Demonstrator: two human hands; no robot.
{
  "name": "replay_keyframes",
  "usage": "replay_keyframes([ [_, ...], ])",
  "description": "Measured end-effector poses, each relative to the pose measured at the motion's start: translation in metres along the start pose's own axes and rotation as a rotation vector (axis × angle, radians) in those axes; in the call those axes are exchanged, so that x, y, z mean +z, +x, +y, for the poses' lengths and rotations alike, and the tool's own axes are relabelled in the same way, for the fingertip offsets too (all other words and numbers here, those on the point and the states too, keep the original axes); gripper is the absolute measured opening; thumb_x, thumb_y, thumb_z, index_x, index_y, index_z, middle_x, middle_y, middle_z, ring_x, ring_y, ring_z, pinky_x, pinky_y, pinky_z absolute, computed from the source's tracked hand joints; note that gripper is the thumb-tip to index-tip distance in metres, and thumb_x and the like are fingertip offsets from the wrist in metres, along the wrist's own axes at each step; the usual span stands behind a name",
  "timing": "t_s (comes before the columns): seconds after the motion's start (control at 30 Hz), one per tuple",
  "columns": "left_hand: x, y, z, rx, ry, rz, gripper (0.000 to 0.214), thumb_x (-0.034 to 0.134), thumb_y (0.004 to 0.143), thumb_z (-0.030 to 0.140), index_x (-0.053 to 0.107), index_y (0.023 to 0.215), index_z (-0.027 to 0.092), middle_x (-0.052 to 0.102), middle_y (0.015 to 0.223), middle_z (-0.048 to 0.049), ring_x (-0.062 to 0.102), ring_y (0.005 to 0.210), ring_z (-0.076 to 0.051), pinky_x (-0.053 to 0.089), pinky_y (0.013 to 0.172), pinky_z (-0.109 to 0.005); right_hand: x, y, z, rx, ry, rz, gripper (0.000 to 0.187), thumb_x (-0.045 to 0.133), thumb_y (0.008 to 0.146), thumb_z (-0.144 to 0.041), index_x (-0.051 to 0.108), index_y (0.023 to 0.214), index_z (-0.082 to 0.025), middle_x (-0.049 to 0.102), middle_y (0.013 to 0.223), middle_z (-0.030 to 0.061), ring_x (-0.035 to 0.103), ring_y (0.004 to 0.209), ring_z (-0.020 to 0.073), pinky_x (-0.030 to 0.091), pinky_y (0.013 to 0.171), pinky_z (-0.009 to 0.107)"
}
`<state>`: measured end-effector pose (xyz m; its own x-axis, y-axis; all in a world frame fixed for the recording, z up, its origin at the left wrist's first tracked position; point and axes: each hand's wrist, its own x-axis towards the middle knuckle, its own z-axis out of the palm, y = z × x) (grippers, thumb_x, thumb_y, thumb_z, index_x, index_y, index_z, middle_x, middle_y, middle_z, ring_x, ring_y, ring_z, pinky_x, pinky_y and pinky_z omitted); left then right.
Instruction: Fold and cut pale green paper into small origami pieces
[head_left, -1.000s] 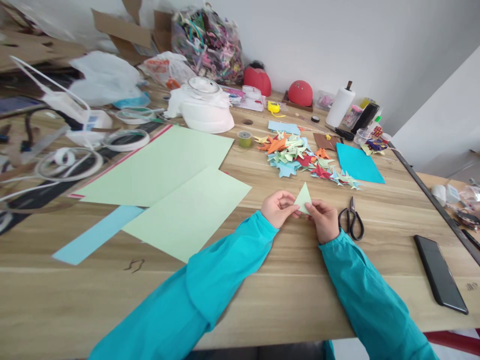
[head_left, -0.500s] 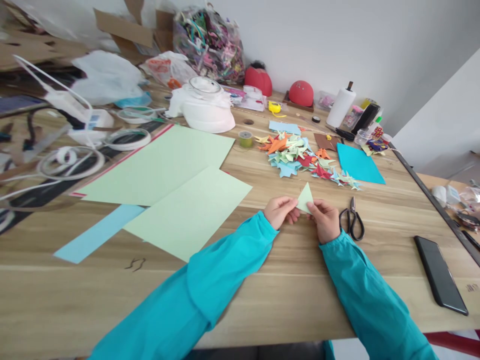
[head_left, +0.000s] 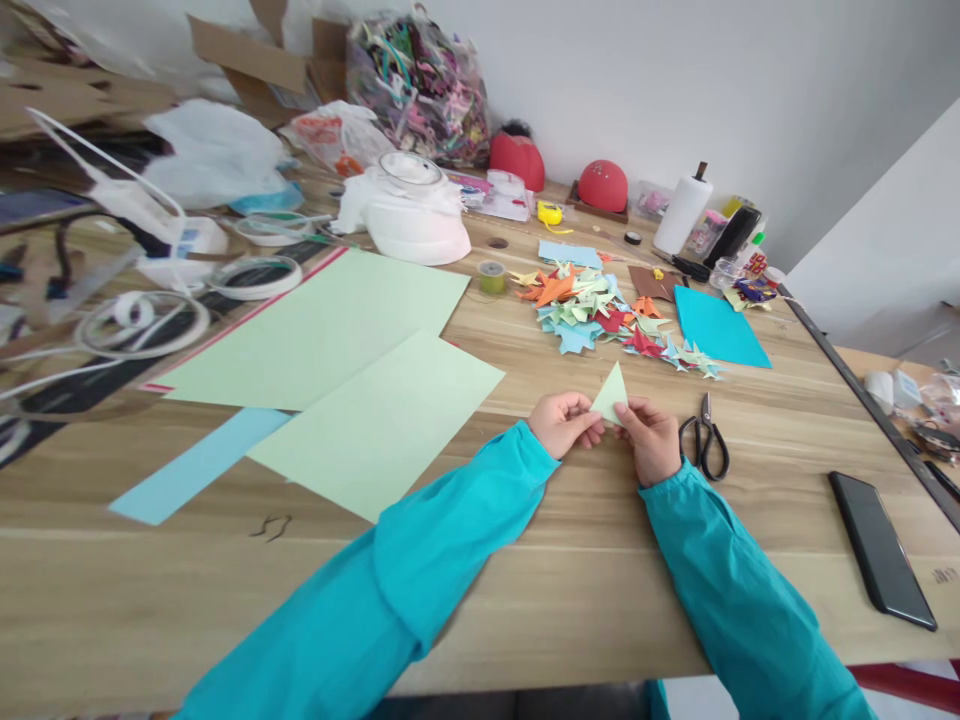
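Note:
A small pale green triangle of folded paper (head_left: 611,394) is held just above the wooden table, its point turned away from me. My left hand (head_left: 562,423) pinches its lower left corner between thumb and fingers. On the right side, my right hand (head_left: 651,436) grips it with the thumb on top; the fingers behind the paper are partly hidden. Black-handled scissors (head_left: 705,440) lie beside my right hand. Beyond both hands spreads a pile of folded paper shapes (head_left: 592,305) in green, orange, red and blue.
Large pale green sheets (head_left: 382,420) and a blue paper strip (head_left: 199,468) lie to the left. A turquoise sheet (head_left: 721,328) rests at the right back, a black phone (head_left: 881,548) at the right front. Cables (head_left: 142,325) and a white cap-like bundle (head_left: 416,225) stand farther left.
My left thumb and fingers have shifted slightly at the triangle's left corner. The paper stays in both hands, in nearly the same place.

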<state>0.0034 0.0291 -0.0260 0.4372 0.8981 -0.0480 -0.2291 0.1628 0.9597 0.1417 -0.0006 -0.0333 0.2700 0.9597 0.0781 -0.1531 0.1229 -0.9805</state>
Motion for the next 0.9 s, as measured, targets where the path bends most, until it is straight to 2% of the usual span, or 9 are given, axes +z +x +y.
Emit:
replay_keyframes([
  [0.17, -0.0003, -0.0011, 0.0024, -0.042, -0.001, -0.002, 0.032, 0.073, 0.061, 0.036, 0.055, 0.061, 0.01, 0.062, 0.053, -0.0023, 0.058, 0.043, -0.011, 0.047, 0.042, -0.022, -0.0015, -0.0002, 0.0003, -0.011, -0.014, -0.009, 0.019, 0.074, 0.062, -0.03, 0.068, 0.072, -0.015, 0.063, 0.056, -0.0019, 0.049, 0.044, 0.0083, 0.04, 0.044, 0.023],
  [0.33, -0.0003, -0.0008, 0.0018, -0.088, 0.029, -0.02, 0.037, 0.066, 0.068, 0.045, 0.055, 0.06, 0.01, 0.061, 0.052, -0.0023, 0.056, 0.042, -0.01, 0.043, 0.038, -0.019, -0.0032, 0.0002, 0.002, 0.0, -0.037, -0.032, 0.019, 0.074, 0.062, -0.031, 0.069, 0.073, -0.016, 0.065, 0.06, -0.0009, 0.05, 0.046, 0.0089, 0.042, 0.045, 0.023],
  [0.5, -0.0002, -0.0001, -0.0004, -0.107, 0.09, -0.064, 0.035, 0.062, 0.073, 0.043, 0.055, 0.061, 0.011, 0.059, 0.05, -0.0011, 0.052, 0.038, -0.008, 0.038, 0.034, -0.018, -0.0028, 0.0, 0.0011, -0.005, -0.042, -0.071, 0.018, 0.073, 0.063, -0.032, 0.069, 0.072, -0.017, 0.065, 0.06, -0.0004, 0.053, 0.05, 0.0102, 0.044, 0.047, 0.023],
  [0.73, 0.0026, -0.0014, -0.0015, -0.052, 0.166, -0.042, 0.032, 0.056, 0.078, 0.037, 0.053, 0.059, 0.012, 0.056, 0.047, 0.0003, 0.05, 0.036, -0.007, 0.038, 0.033, -0.017, -0.0031, -0.0004, 0.0017, 0.006, -0.053, -0.092, 0.019, 0.073, 0.064, -0.034, 0.068, 0.073, -0.017, 0.065, 0.062, 0.0001, 0.054, 0.054, 0.0115, 0.043, 0.048, 0.023],
  [0.9, 0.0034, -0.004, -0.0023, 0.001, 0.225, -0.038, 0.035, 0.055, 0.078, 0.04, 0.053, 0.056, 0.012, 0.055, 0.046, 0.0005, 0.048, 0.036, -0.006, 0.037, 0.034, -0.017, -0.0017, -0.0029, -0.0054, 0.039, -0.125, -0.185, 0.026, 0.067, 0.07, -0.041, 0.063, 0.071, -0.015, 0.058, 0.053, -0.0018, 0.049, 0.045, 0.0092, 0.039, 0.045, 0.023],
])
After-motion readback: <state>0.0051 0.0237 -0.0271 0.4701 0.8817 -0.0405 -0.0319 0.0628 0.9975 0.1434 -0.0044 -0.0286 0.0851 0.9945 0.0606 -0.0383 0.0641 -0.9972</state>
